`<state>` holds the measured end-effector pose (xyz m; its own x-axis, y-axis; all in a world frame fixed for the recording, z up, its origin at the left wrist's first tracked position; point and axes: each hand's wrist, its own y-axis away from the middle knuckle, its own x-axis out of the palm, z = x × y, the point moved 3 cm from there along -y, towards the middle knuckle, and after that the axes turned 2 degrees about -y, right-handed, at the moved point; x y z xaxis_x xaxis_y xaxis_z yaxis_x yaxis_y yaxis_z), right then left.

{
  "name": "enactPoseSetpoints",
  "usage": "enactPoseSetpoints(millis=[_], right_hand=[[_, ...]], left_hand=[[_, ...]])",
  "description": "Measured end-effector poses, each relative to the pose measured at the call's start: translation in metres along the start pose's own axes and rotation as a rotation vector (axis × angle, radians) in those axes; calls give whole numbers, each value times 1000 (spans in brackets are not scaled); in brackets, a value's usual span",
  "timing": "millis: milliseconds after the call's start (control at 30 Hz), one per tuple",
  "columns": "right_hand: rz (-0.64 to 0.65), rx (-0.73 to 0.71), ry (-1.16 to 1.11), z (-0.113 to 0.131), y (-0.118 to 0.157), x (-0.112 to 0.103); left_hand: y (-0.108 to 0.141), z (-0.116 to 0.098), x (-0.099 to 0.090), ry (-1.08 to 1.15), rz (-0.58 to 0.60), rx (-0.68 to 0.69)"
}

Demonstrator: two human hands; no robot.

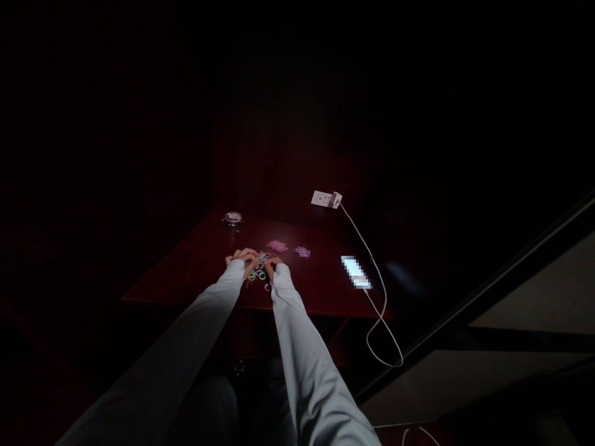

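Note:
A loose pile of small coloured hair ties (259, 275), green, yellow, teal and pink, lies near the front of the dark red table. My left hand (242, 256) is at the pile's left edge, its fingers bent inward and drawn together. From the right, my right hand (273, 264) reaches in with thumb and fingers close together at the same pile. What the fingertips pinch is too small to make out. Just beyond my hands sit a heap of pink bands (277, 246) and, to its right, a smaller heap of purple bands (302, 252).
A clear round container (233, 218) stands at the table's back left. On the right lies a lit phone (356, 272), its white cable (379, 272) looping past the table edge to a wall socket (321, 198). The table (186, 272) has dark surroundings.

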<state>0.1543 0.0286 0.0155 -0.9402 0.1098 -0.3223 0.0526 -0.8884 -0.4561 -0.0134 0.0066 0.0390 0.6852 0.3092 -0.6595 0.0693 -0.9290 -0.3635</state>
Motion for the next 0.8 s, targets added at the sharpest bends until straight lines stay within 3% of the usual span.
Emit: enactPoseSetpoints(millis=[800], right_hand=[[5,-13,8,-7,-2,2]], left_hand=[[-4,5,3,-27,14,18]])
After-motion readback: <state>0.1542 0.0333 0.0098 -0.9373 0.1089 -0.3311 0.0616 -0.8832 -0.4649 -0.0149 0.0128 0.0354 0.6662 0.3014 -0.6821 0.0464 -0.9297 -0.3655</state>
